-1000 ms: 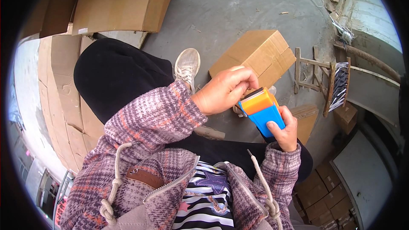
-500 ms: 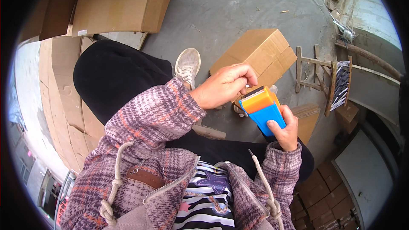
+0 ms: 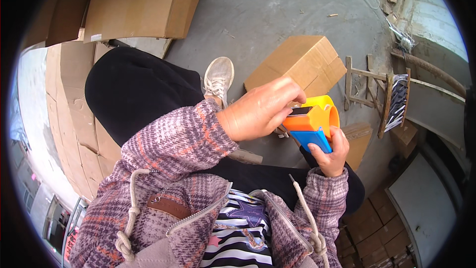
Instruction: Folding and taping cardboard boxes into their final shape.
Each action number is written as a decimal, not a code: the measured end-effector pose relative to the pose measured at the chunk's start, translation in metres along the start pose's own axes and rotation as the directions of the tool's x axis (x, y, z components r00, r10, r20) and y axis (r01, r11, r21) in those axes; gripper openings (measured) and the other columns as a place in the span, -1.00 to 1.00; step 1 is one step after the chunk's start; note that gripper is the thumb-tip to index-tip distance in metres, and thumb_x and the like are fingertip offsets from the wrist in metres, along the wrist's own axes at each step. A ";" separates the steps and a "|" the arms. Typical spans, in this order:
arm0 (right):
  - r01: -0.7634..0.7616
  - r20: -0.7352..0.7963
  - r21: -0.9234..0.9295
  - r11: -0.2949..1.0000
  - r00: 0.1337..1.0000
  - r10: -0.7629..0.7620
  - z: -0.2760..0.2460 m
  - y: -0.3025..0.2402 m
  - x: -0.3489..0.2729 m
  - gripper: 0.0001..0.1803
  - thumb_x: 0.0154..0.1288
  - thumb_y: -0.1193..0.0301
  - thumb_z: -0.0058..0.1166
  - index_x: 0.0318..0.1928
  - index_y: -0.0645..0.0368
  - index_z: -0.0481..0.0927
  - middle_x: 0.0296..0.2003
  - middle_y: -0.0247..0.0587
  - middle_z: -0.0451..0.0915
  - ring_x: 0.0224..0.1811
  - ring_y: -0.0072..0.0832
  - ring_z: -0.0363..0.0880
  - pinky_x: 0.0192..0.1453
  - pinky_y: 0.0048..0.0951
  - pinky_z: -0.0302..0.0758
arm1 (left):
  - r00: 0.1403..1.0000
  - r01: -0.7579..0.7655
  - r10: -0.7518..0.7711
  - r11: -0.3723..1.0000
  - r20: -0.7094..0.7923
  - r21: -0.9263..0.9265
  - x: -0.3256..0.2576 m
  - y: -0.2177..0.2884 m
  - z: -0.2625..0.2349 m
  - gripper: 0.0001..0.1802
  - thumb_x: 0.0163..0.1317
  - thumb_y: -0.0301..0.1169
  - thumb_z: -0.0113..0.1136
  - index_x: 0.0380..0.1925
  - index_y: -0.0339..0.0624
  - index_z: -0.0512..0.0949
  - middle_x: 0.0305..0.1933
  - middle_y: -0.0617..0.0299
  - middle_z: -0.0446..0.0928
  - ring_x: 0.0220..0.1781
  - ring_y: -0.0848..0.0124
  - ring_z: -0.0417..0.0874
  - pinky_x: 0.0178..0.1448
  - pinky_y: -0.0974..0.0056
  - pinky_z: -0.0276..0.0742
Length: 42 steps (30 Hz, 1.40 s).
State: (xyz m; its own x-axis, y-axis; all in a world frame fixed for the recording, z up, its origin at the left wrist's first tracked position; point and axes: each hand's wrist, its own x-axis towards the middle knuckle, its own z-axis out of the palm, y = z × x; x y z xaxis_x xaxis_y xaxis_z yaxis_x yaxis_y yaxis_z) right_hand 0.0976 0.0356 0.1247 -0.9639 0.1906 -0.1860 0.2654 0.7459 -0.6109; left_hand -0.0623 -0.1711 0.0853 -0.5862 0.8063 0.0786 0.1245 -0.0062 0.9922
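A blue, orange and yellow tape dispenser (image 3: pixel 306 123) sits above my lap, its yellow ring and dark front part turned up. My right hand (image 3: pixel 331 155) is wrapped round its blue lower part, thumb pressed on the near face. Against the front end of the dispenser rests my left hand (image 3: pixel 261 108), fingers curled and closed; what lies between the fingertips is hidden. Just beyond both hands, a closed brown cardboard box (image 3: pixel 296 63) stands on the floor.
Large cardboard boxes (image 3: pixel 133 4) stand at the far left. A small wooden stool (image 3: pixel 395 101) with a woven top lies at the right, near a white panel (image 3: pixel 414 203). Stacked cartons (image 3: pixel 379 223) fill the lower right. My shoe (image 3: pixel 218 77) is on the grey floor.
The tape dispenser has turned in my right hand, bringing its yellow ring into view. My left hand has moved slightly down and its fingers now meet the dispenser's front.
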 end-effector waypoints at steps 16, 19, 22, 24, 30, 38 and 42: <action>0.234 -0.050 -0.298 0.925 0.964 -0.260 -0.002 -0.011 0.004 -0.39 -0.21 0.17 0.45 -0.22 0.30 0.47 -0.35 -0.03 0.53 -0.23 -0.04 0.53 -0.08 -0.16 0.48 | 0.992 0.123 -0.123 0.992 0.021 0.031 0.000 0.003 0.000 -0.67 0.08 -0.68 0.03 -0.13 -0.21 0.37 -0.16 0.05 0.39 -0.19 0.14 0.53 -0.13 0.17 0.49; 0.238 -0.055 -0.298 0.925 0.963 -0.265 -0.003 -0.011 0.005 -0.40 -0.22 0.18 0.46 -0.24 0.29 0.46 -0.38 -0.07 0.53 -0.27 -0.07 0.54 -0.04 -0.15 0.49 | 0.997 0.081 -0.082 0.996 0.006 0.032 0.000 0.001 0.002 -0.66 0.09 -0.71 0.01 -0.10 -0.26 0.38 -0.19 0.08 0.37 -0.30 0.27 0.52 -0.19 0.26 0.48; 0.257 -0.042 -0.311 0.915 0.958 -0.283 -0.003 -0.011 0.005 -0.41 -0.21 0.20 0.45 -0.25 0.29 0.45 -0.42 -0.11 0.53 -0.33 -0.13 0.55 -0.02 -0.15 0.49 | 0.998 0.058 -0.058 0.998 -0.001 0.032 0.000 -0.001 0.005 -0.67 0.09 -0.72 0.00 -0.11 -0.27 0.37 -0.20 0.08 0.36 -0.31 0.28 0.50 -0.19 0.27 0.47; 0.274 -0.055 -0.336 0.901 0.949 -0.309 -0.003 -0.012 0.007 -0.41 -0.20 0.17 0.47 -0.26 0.27 0.46 -0.45 -0.15 0.55 -0.38 -0.19 0.57 -0.04 -0.16 0.50 | 0.999 0.046 -0.046 0.998 -0.003 0.039 0.000 -0.003 0.007 -0.67 0.09 -0.72 -0.01 -0.11 -0.27 0.37 -0.20 0.08 0.36 -0.31 0.28 0.50 -0.19 0.27 0.46; 0.312 -0.073 -0.346 0.885 0.931 -0.357 -0.004 -0.012 0.006 -0.41 -0.19 0.15 0.48 -0.25 0.26 0.47 -0.46 -0.18 0.57 -0.40 -0.24 0.59 -0.05 -0.17 0.51 | 0.999 0.036 -0.034 0.998 0.041 -0.047 0.002 -0.006 0.006 -0.65 0.07 -0.74 -0.05 -0.11 -0.27 0.38 -0.21 0.11 0.36 -0.33 0.35 0.45 -0.24 0.34 0.42; 0.329 -0.042 -0.217 0.919 0.938 -0.345 -0.007 -0.004 0.002 -0.39 -0.25 0.17 0.49 -0.23 0.22 0.47 -0.41 -0.20 0.59 -0.35 -0.22 0.60 -0.03 -0.16 0.51 | 0.988 0.009 0.006 0.995 0.152 -0.097 0.002 -0.002 -0.002 -0.58 0.00 -0.73 -0.09 -0.07 -0.26 0.40 -0.16 0.16 0.38 -0.37 0.42 0.40 -0.30 0.38 0.37; 0.271 -0.038 -0.101 0.957 0.960 -0.276 -0.009 0.002 -0.001 -0.38 -0.24 0.14 0.47 -0.23 0.24 0.47 -0.41 -0.16 0.59 -0.35 -0.17 0.59 -0.04 -0.17 0.51 | 0.976 0.000 0.031 0.990 0.214 -0.144 0.007 0.003 -0.007 -0.56 -0.01 -0.73 -0.08 -0.07 -0.25 0.41 -0.14 0.16 0.39 -0.36 0.40 0.41 -0.30 0.37 0.39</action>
State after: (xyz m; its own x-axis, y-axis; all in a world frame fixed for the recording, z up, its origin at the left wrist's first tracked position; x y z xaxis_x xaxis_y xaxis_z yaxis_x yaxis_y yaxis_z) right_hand 0.0993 0.0426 0.1304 -0.9998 0.0015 0.0188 -0.0092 0.8301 -0.5576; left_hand -0.0713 -0.1700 0.0897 -0.3974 0.9135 0.0872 0.0084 -0.0914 0.9958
